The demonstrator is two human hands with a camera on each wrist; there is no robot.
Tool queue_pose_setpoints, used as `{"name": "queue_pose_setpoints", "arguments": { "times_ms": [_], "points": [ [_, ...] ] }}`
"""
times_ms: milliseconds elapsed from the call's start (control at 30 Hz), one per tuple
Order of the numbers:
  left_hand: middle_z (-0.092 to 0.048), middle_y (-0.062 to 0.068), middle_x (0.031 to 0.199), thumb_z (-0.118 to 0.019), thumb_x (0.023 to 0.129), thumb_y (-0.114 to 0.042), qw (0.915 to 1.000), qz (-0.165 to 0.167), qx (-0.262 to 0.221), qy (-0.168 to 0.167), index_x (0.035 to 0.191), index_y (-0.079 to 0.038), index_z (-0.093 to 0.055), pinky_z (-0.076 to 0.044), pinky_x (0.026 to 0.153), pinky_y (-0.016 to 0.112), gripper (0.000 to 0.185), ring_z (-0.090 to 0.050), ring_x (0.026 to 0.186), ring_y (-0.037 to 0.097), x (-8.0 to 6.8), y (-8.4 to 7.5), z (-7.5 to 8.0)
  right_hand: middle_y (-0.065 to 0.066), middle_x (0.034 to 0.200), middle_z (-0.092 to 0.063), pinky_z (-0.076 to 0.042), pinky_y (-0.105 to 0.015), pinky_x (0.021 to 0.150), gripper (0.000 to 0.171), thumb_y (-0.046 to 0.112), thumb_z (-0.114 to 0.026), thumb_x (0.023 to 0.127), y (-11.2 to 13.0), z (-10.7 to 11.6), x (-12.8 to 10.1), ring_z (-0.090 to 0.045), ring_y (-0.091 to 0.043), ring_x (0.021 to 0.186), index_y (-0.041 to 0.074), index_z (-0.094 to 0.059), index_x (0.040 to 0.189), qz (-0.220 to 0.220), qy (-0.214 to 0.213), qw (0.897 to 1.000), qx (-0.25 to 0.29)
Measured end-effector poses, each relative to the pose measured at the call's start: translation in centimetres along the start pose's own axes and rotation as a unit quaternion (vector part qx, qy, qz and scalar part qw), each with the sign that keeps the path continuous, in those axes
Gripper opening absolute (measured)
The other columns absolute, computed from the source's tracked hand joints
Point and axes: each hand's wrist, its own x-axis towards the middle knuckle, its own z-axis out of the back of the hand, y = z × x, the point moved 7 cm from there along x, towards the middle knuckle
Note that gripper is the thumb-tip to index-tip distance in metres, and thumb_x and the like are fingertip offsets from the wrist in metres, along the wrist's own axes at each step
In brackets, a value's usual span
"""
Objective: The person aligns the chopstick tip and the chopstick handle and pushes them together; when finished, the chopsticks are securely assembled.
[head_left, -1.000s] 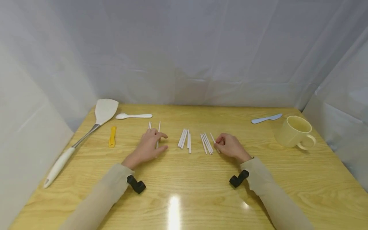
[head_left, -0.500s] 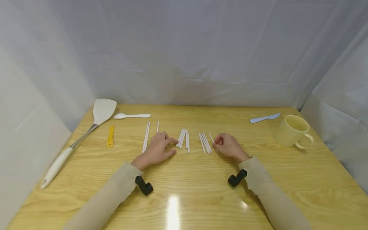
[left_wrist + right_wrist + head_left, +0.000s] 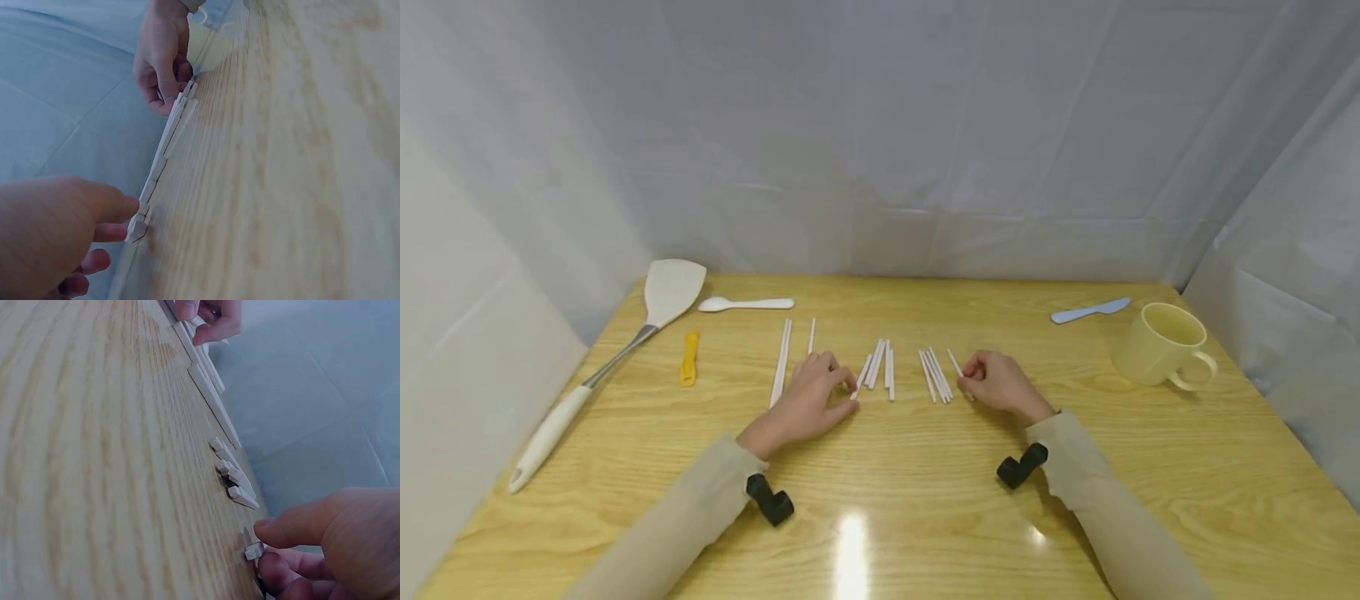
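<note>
Near the middle of the frame, on the table [image 3: 925, 467], my left hand [image 3: 808, 400] pinches the near end of 1 white stick [image 3: 861, 377] at the left edge of the middle bundle [image 3: 882, 363]. My right hand [image 3: 996, 382] is curled round another stick [image 3: 956, 364] beside the right-hand bundle [image 3: 936, 374]. These sticks look light, stiff and thin, likely to roll or slip, so I judge a fingertip pinch at the near end best.
</note>
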Motion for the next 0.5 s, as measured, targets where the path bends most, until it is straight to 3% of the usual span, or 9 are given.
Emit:
{"name": "queue_pose_setpoints", "arguments": {
  "times_ms": [100, 300, 500],
  "points": [
    [-0.053, 0.005, 0.082, -0.075, 0.082, -0.024, 0.9996, 0.013, 0.009, -0.024, 0.091, -0.007, -0.064, -0.033, 0.073, 0.032, 0.022, -0.041, 0.078, 0.018, 0.02, 0.22, -0.22, -0.004, 0.069, -0.059, -0.040, -0.026, 0.057, 0.014, 0.013, -0.069, 0.085, -0.09, 0.00, 0.03, -0.049, -0.011, 0.059, 0.001, -0.063, 0.086, 0.000, -0.004, 1.000, -0.005],
    [-0.054, 0.001, 0.067, -0.076, 0.080, -0.029, 0.9938, 0.096, 0.024, -0.050, 0.075, -0.008, -0.063, -0.039, 0.064, 0.031, 0.026, -0.046, 0.067, 0.016, -0.02, 0.98, -0.58, -0.004, 0.067, -0.057, -0.039, -0.026, 0.055, 0.016, 0.016, -0.070, 0.085, -0.08, -0.31, 0.04, -0.047, -0.011, 0.057, 0.001, -0.063, 0.086, 0.011, -0.004, 1.000, -0.008],
    [-0.058, 0.001, 0.061, -0.074, 0.078, -0.018, 0.9923, 0.107, 0.010, -0.062, 0.067, -0.007, -0.064, -0.040, 0.052, 0.026, 0.018, -0.047, 0.055, 0.012, 0.27, 0.60, -0.27, -0.005, 0.068, -0.060, -0.040, -0.026, 0.057, 0.015, 0.016, -0.070, 0.084, 0.04, -0.13, 0.15, -0.050, -0.012, 0.059, 0.002, -0.063, 0.084, 0.000, -0.019, 0.999, -0.028]
  ]
}}
